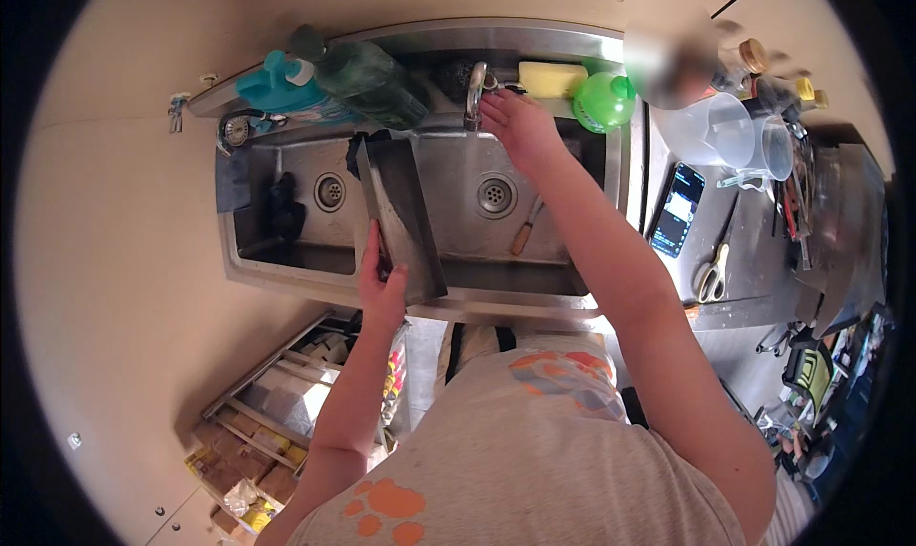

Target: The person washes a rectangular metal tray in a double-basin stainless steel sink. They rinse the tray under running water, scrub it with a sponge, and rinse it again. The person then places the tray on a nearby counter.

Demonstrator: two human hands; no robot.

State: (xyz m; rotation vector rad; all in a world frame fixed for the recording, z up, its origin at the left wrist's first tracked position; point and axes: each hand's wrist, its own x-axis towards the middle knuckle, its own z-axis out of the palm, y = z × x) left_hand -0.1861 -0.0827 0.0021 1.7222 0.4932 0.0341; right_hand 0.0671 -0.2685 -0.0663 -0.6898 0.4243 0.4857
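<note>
My left hand [383, 281] grips the near left side of a rectangular metal pan [404, 220], held tilted over the divider of a double steel sink [515, 306]. My right hand [521, 127] is raised beside the chrome faucet [475, 98], fingers near its base, holding nothing that I can see; whether it touches the faucet is unclear. Water seems to run from the spout. In the right basin lies a scraper or brush with a wooden handle [522, 239], close to the drain [496, 196]. A dark cloth [284, 206] lies in the left basin.
Behind the sink stand a teal bottle [286, 91], a dark green bottle [372, 81], a yellow sponge [552, 80] and a light green bottle [603, 106]. The right counter holds a phone [677, 209], scissors [714, 274] and clear plastic jugs [715, 127]. A rack [279, 381] stands below left.
</note>
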